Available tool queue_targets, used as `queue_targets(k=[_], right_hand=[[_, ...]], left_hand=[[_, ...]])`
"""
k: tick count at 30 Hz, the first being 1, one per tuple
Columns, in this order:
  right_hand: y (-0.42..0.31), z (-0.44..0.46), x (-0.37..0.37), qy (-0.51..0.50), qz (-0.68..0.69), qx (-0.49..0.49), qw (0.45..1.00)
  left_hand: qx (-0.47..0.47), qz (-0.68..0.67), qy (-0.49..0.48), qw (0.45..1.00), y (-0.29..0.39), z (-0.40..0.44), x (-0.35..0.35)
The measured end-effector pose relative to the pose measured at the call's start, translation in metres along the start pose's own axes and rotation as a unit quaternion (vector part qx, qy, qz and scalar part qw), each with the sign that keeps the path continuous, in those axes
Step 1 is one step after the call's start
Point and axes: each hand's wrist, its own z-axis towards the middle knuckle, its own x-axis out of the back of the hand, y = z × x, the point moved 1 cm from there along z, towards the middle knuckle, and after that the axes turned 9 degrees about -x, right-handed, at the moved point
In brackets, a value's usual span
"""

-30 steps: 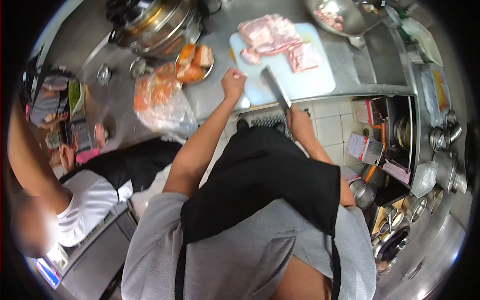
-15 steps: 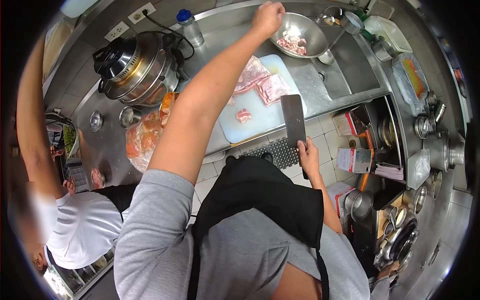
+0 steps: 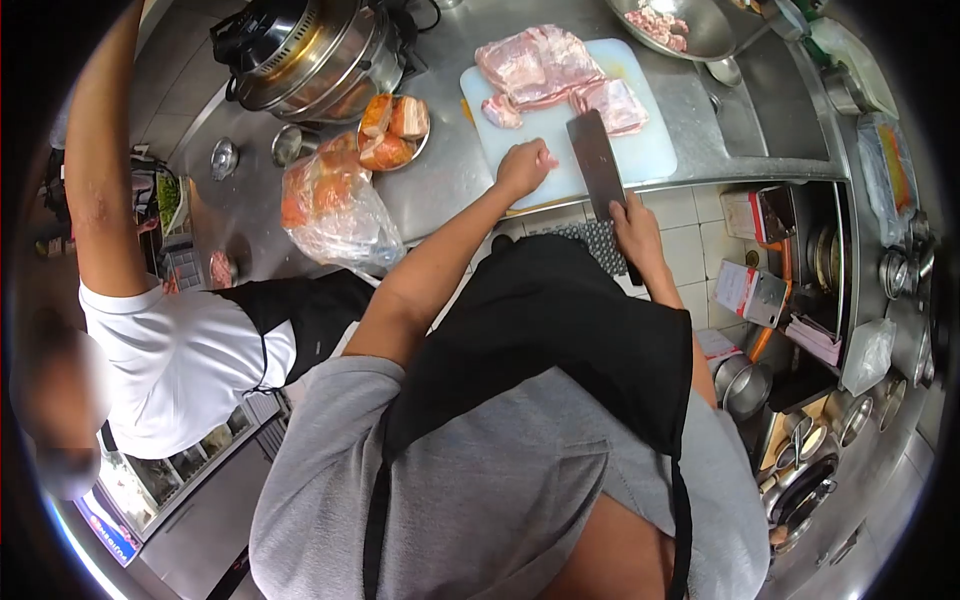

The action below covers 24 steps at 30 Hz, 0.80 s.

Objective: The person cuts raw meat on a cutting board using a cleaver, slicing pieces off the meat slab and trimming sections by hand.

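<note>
Cleaver (image 3: pixel 597 155) is clamped in the right hand's (image 3: pixel 637 236) fingers; left hand (image 3: pixel 524 171), best kept tucked clear, is curled, its hold untellable; raw pork slab (image 3: pixel 540 66) is laid at 11 o'clock on the cutting board (image 3: pixel 655 150).

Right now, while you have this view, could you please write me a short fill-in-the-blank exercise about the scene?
1. The right hand grips the cleaver by its ____.
2. In the picture, the plastic bag lies to the ____ of the cutting board.
3. The apron worn over the grey shirt is ____ in colour.
Missing words: handle; left; black.
</note>
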Motion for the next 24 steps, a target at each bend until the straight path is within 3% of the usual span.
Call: queue_targets(k=[1,4,7,10,11,14,21,24], right_hand=[[-0.010,0.004,-0.001,-0.014,-0.016,0.001,1.000],[-0.023,0.009,-0.008,-0.015,-0.048,0.021,0.999],[-0.036,0.008,-0.009,-0.019,-0.097,0.056,0.994],[-0.045,0.003,-0.013,-0.030,-0.137,0.074,0.987],[-0.045,0.003,-0.017,-0.040,-0.150,0.072,0.985],[-0.044,0.001,-0.024,-0.058,-0.185,0.067,0.979],[-0.037,0.014,-0.062,-0.071,-0.198,0.030,0.977],[-0.041,0.052,-0.085,-0.044,-0.149,0.060,0.986]], left_hand=[[0.003,-0.078,0.012,0.997,-0.002,-0.006,0.001],[-0.055,-0.121,0.007,0.991,-0.013,-0.012,0.011],[0.016,0.022,0.021,0.999,-0.004,-0.026,0.030],[-0.012,0.074,0.066,0.995,0.012,-0.028,0.042],[-0.102,0.017,0.096,0.990,0.006,-0.025,0.038],[-0.128,0.077,0.014,0.989,-0.003,-0.016,0.025],[-0.130,0.110,-0.022,0.985,-0.008,-0.015,0.007],[-0.124,0.113,-0.013,0.986,-0.004,-0.008,0.016]])
